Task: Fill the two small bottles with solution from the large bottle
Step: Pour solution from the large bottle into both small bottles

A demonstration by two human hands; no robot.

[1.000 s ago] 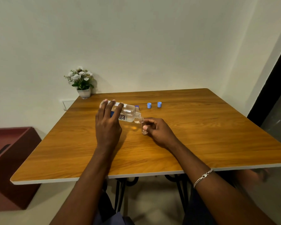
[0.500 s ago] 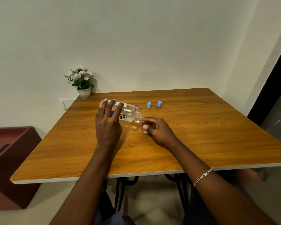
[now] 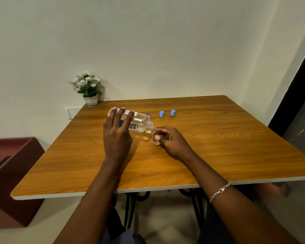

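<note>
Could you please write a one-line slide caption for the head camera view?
Left hand tips the large bottle over a small bottle held by the right hand.

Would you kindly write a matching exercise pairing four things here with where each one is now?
Things:
1. large clear labelled plastic bottle
2. small clear bottle
3. two light blue round caps
4. white-flowered plant in a white pot

Places:
A. by the wall, at the far left corner of the wooden table
B. held in the right hand
C. tipped over in the left hand
D. loose on the table, beyond both hands

Pairs: 1-C, 2-B, 3-D, 4-A
</note>
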